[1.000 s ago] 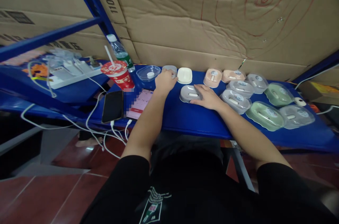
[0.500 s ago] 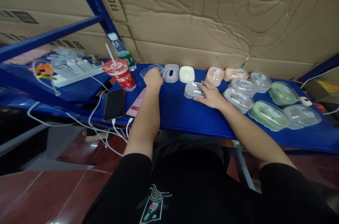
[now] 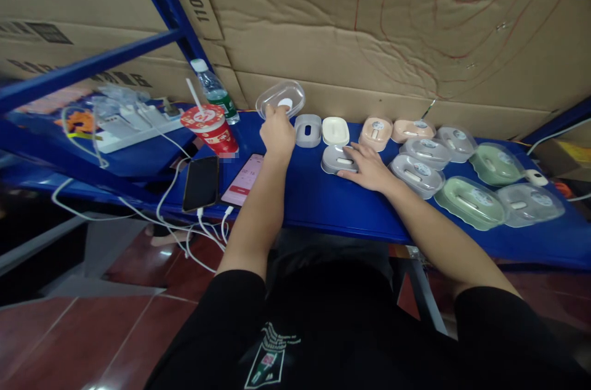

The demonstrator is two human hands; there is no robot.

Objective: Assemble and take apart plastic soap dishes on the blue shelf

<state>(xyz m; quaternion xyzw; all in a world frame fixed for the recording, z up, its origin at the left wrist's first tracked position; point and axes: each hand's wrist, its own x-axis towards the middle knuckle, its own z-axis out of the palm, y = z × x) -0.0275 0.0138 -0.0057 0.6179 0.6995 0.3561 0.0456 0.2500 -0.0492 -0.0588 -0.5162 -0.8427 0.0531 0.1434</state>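
Observation:
A clear plastic lid (image 3: 281,93) is raised and tilted above the table, pinched by my left hand (image 3: 278,135). A round white mark shows on it near my fingers. On the table close by lie a grey soap box tray with a dark oval hole (image 3: 307,131) and a cream soap box base (image 3: 335,131). My right hand (image 3: 367,167) rests with fingers spread on the right side of a lidded grey soap box (image 3: 338,158). That box has a white bar-shaped handle on top, and the fingers partly cover it.
Several lidded boxes, peach (image 3: 375,133), grey (image 3: 417,175) and green (image 3: 471,202), stand at right. At left are a red cup (image 3: 215,131), a water bottle (image 3: 217,93), a dark phone (image 3: 201,183) and a lit phone (image 3: 244,181) with white cables. Cardboard (image 3: 300,21) rises behind the table.
My left hand has lifted the clear lid off the table, tilting it up and moving slightly right. My right hand stays on the grey box. The view has shifted a little.

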